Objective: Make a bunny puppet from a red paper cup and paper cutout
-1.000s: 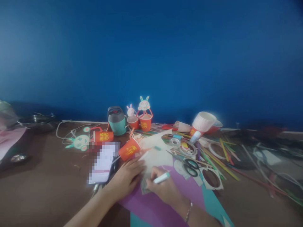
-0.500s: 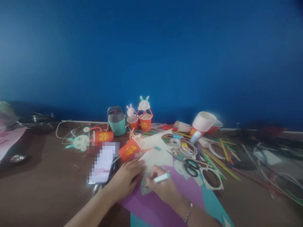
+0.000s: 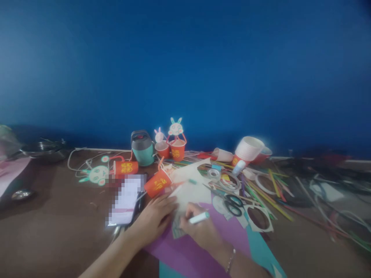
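My right hand (image 3: 199, 229) is closed around a white marker (image 3: 199, 218) with a pale teal end, its tip hidden behind my fingers. Under both hands lies white paper (image 3: 188, 197), with a small greenish printed piece (image 3: 177, 227) below it. My left hand (image 3: 158, 216) rests on the paper's left side, fingers stretched out and holding nothing. A teal marker cap (image 3: 192, 181) lies on the paper. Just beyond my left hand, an orange paper cup (image 3: 158, 183) is tipped over. Dark-handled scissors (image 3: 232, 204) lie to the right of my right hand.
Purple (image 3: 171, 251) and teal sheets (image 3: 265, 251) lie beneath. A phone (image 3: 126, 200) is at left. Behind stand a teal container (image 3: 143, 148), rabbit-topped cups (image 3: 177, 148) and stacked cups (image 3: 249, 148). Tape (image 3: 213, 174), a paper ring (image 3: 259, 218) and colored sticks (image 3: 268, 200) spread right.
The marker's rear end has shifted very slightly to the right with my right hand still around it. My left hand stays in place on the paper.
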{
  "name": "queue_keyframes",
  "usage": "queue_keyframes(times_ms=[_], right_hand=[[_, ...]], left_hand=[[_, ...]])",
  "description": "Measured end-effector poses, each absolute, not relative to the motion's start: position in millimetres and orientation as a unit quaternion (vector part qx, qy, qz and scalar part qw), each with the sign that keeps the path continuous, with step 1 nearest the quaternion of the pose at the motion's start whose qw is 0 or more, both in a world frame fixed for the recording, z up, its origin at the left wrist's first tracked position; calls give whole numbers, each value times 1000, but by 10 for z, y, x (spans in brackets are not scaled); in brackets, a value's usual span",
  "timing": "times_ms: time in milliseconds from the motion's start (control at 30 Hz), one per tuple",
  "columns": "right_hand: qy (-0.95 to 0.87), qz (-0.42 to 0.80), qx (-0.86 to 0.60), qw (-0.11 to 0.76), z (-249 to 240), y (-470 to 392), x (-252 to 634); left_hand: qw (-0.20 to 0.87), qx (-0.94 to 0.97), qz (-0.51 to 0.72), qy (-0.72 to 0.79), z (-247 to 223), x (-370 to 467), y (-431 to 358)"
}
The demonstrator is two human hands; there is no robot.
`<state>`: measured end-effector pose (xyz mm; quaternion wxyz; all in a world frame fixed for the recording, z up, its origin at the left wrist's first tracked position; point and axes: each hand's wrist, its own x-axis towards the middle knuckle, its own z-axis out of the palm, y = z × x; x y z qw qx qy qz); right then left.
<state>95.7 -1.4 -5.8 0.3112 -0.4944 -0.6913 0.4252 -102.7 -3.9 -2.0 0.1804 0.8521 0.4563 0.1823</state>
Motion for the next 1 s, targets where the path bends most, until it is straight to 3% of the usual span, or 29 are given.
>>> queue_keyframes(times_ms=[700, 1000], right_hand=[[-680, 446, -501, 297, -28, -32, 928], [-576, 517, -531, 345, -41, 29, 1019]], left_hand=[[186, 855, 177, 451, 0, -1025, -43], [174, 857, 196, 444, -35, -1036, -35]])
